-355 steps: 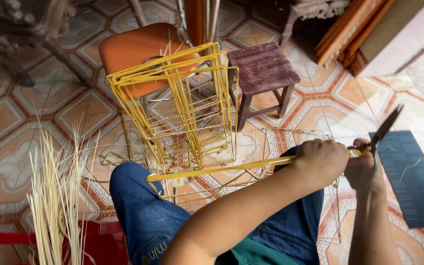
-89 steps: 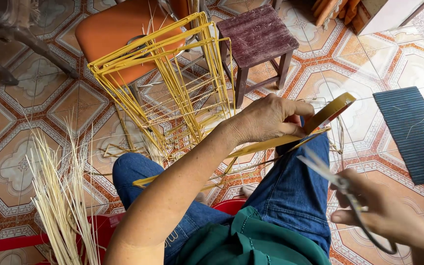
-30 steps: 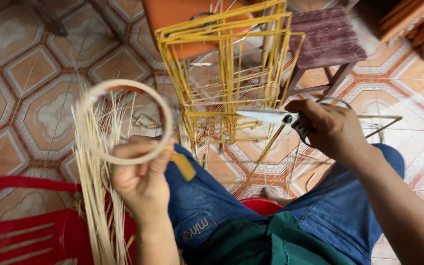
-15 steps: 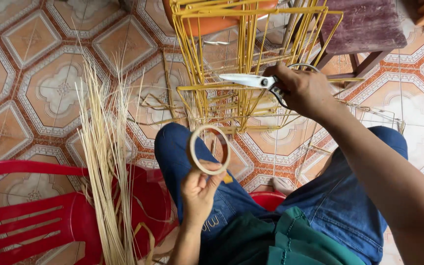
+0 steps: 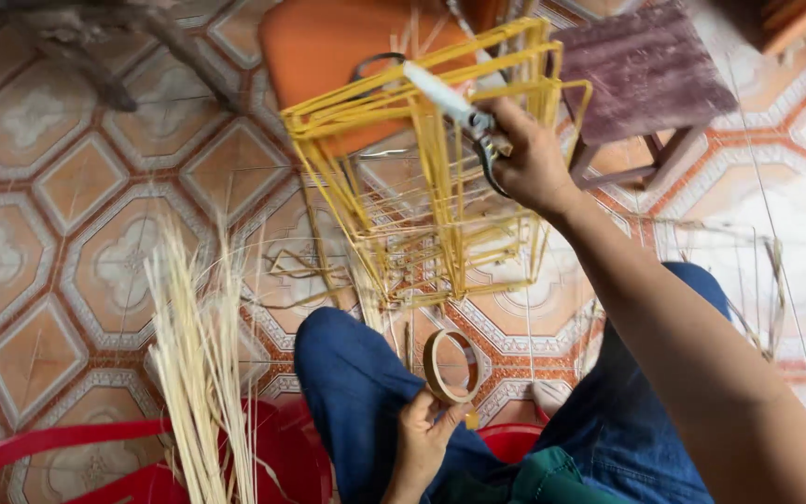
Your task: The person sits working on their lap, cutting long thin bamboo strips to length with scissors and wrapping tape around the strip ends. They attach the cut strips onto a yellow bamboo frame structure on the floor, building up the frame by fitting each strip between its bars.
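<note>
My right hand [image 5: 526,159] grips a pair of scissors [image 5: 454,105], blades pointing up-left over the top of a yellow bamboo-strip frame [image 5: 431,187] that stands on the floor in front of my knees. My left hand [image 5: 423,439] holds a small ring of coiled tan strip [image 5: 450,366] low between my blue-jeaned legs, just below the frame. A bundle of pale thin bamboo sticks [image 5: 200,364] stands upright to the left of my left knee.
An orange seat [image 5: 328,47] sits behind the frame, and a dark wooden stool [image 5: 641,79] is at the upper right. A red plastic chair [image 5: 76,457] lies at the bottom left. Loose strips and thin frames [image 5: 748,280] litter the patterned tile floor.
The ring has shrunk to a small coil and my left hand has dropped lower toward my lap. My right hand has carried the scissors up and forward over the yellow frame.
</note>
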